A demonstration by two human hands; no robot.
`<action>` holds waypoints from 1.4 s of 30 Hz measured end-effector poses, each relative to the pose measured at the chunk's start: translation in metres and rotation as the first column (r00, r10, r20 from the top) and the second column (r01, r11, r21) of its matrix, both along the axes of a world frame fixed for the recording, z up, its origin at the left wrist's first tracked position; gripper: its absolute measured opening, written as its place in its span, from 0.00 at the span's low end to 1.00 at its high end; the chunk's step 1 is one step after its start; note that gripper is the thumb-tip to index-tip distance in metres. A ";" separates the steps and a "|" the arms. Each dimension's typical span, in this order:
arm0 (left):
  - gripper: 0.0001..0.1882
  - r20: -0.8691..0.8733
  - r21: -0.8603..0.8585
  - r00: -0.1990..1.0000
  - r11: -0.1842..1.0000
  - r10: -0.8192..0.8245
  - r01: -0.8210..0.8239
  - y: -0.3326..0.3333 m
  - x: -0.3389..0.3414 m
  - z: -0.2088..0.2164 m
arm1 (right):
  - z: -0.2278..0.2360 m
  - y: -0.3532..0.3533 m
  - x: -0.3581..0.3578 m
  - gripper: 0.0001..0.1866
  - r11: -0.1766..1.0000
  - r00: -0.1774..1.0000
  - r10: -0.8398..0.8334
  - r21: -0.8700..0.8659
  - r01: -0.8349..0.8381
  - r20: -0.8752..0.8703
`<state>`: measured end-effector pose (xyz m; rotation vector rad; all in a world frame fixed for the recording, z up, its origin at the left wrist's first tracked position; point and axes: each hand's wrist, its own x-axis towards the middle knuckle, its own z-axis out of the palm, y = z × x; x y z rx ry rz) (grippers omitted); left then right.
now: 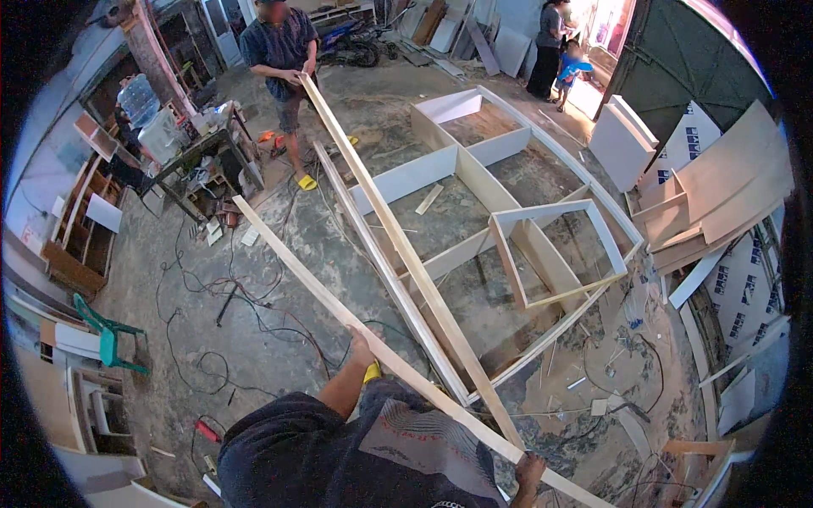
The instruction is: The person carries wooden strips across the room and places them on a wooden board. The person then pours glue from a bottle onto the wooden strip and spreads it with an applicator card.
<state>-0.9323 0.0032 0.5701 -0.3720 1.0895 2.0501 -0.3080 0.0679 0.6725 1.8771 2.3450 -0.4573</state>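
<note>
My left hand (362, 345) is closed around a long, pale wooden strip (301, 273) that runs slantwise across my front. Lower right, my right hand (529, 471) grips the same strip near its near end. A second long wooden board (385, 207) meets the strip beside my right hand; whether those fingers also hold it is hidden. At its far end, a co-worker's hands (301, 74) hold that board up. Beneath and beyond it, a large wooden frame (406, 179) with several compartments lies on the floor, with a smaller rectangular frame (555, 298) resting on it.
Cables (229, 288) trail over the concrete floor at left, near a green plastic chair (114, 334). A cluttered workbench (199, 157) stands far left. Panels and boards (720, 186) lean at right. Two more people (550, 42) are by the bright doorway. Wood scraps lie around the frame.
</note>
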 end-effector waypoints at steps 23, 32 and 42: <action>0.45 0.030 0.045 0.999 0.999 -0.025 0.023 0.015 -0.001 -0.010 | -0.016 0.002 0.000 0.12 1.000 1.000 -0.004 -0.005 0.004 0.017; 0.47 0.130 0.039 0.991 0.999 0.021 -0.026 0.010 0.007 0.004 | -0.011 0.006 0.011 0.15 0.992 1.000 -0.025 -0.121 0.027 0.017; 0.47 0.278 -0.070 0.951 0.990 0.139 -0.124 0.061 0.008 0.052 | -0.011 0.016 -0.001 0.22 0.986 0.987 0.040 -0.164 -0.014 0.154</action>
